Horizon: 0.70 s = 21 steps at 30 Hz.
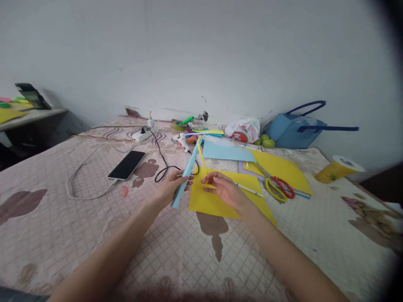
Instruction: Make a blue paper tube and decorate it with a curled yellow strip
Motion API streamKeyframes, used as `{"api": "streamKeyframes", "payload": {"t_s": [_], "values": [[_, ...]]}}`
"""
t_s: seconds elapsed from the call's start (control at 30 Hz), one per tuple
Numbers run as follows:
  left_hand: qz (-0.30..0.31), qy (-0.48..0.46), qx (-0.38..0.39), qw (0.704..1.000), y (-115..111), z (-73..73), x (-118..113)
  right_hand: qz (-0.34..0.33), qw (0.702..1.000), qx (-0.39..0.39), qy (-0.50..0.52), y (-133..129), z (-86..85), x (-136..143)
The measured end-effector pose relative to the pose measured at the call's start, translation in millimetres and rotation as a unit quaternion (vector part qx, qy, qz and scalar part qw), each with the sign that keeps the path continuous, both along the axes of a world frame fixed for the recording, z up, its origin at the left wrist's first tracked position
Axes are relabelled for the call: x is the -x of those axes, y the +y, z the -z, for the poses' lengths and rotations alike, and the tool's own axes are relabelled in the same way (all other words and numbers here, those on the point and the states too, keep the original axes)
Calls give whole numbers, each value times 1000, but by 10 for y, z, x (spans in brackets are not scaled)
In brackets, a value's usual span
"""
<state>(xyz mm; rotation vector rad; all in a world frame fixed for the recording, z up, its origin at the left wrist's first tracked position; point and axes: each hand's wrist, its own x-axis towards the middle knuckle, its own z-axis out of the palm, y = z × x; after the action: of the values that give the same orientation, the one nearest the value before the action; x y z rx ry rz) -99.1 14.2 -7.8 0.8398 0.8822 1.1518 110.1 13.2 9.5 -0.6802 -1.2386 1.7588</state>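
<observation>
A long, folded light-blue paper strip (188,171) is in my left hand (174,187), fingers wrapped round its lower part, the strip slanting up and away. A narrow yellow strip (201,154) runs down from near its upper end toward my right hand (223,188). My right hand is over a yellow sheet (226,209), its fingers bent and apart; whether the fingertips pinch the yellow strip is too small to tell. Beside that hand a white-and-green pen (250,190) lies on the sheet.
Scissors (285,187) lie on paper sheets at right, near a yellow tub (336,170). Behind are a glue gun (182,142), a light-blue sheet (228,152), a plastic bag (244,130) and a blue bag (292,130). A phone (126,165), its cable and a power strip (141,135) occupy the left.
</observation>
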Motion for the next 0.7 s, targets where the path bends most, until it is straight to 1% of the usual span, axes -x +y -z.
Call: {"api": "streamKeyframes", "payload": {"t_s": [0.1, 0.2, 0.33, 0.43, 0.57, 0.63, 0.7], "values": [[-3, -10, 11, 1000, 13, 10, -9, -20, 1000, -6, -16, -116, -70, -36], [-2, -17, 26, 1000, 6, 17, -37, -47, 998, -13, -44, -208, -184, -10], [18, -22, 18, 999, -23, 37, -85, -50, 997, -32, -42, -205, -282, 119], [27, -28, 10, 999, -37, 67, -111, -29, 999, -30, -27, -118, -264, 243], [42, -30, 23, 998, -54, 94, -132, 13, 999, -26, -30, 12, -188, 352], [47, -26, 27, 998, -71, 88, -143, 25, 998, -33, -47, 65, -159, 372], [49, -26, 27, 998, -92, 72, -155, 41, 994, -56, -90, 102, -137, 376]]}}
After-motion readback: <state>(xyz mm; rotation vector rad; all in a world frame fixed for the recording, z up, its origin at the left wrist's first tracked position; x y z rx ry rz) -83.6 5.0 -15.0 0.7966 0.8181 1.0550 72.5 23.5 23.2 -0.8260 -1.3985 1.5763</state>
